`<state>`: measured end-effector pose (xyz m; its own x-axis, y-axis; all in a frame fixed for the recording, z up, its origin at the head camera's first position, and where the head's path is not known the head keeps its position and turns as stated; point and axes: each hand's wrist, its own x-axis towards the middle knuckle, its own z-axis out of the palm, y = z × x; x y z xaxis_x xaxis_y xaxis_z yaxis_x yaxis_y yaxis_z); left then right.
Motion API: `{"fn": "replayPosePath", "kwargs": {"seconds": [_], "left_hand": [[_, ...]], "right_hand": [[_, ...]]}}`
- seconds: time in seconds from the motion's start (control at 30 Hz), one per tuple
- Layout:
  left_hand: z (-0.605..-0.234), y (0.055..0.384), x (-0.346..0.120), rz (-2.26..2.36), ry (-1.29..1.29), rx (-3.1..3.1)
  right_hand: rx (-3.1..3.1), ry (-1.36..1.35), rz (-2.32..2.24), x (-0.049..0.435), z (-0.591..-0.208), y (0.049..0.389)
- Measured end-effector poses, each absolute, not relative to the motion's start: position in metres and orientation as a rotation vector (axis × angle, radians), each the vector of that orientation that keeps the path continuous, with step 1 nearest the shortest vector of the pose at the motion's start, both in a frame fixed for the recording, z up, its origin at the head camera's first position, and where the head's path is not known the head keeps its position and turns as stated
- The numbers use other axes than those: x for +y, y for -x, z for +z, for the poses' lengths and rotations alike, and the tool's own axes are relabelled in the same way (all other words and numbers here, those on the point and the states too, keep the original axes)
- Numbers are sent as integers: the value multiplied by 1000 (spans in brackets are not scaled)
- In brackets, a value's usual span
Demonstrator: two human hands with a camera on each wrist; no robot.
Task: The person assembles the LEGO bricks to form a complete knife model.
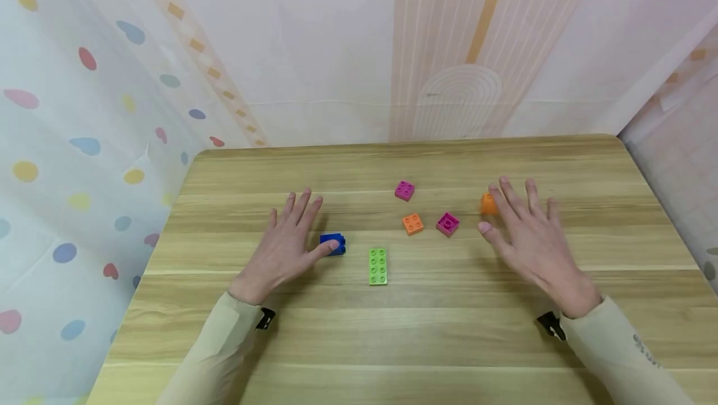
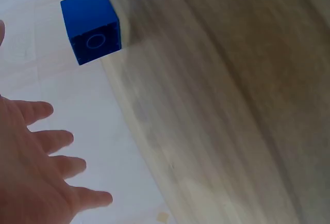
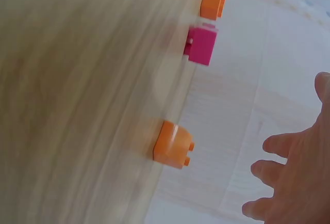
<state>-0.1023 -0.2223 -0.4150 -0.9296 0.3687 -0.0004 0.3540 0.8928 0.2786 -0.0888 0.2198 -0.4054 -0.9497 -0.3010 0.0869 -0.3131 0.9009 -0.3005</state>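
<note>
My left hand (image 1: pixel 283 249) is spread over the left part of the table, fingers straight, holding nothing. Its thumb overlaps a blue toy brick (image 1: pixel 331 244) in the head view; the left wrist view shows that brick (image 2: pixel 92 22) lying on its side, its hollow underside facing the camera. On the other side my right hand (image 1: pixel 533 252) is spread too, with nothing in it. Just beyond its index finger lies an orange brick (image 1: pixel 488 204), partly covered in the head view; the right wrist view shows its rounded face and studs (image 3: pixel 173 145).
Between the hands lie a lime green eight-stud brick (image 1: pixel 378 266), a flat orange brick (image 1: pixel 413 223), a magenta brick (image 1: pixel 447 224) turned underside up and another magenta brick (image 1: pixel 404 190) with studs up. The wooden table (image 1: pixel 392 343) ends at a patterned curtain (image 1: pixel 325 50).
</note>
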Motion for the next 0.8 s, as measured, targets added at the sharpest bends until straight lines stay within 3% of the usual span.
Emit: {"fn": "replayPosePath", "kwargs": {"seconds": [0.8], "left_hand": [[-422,110,-212,489,-807,2856]], "right_hand": [[-3035,-694,408,190,-416,74]]}}
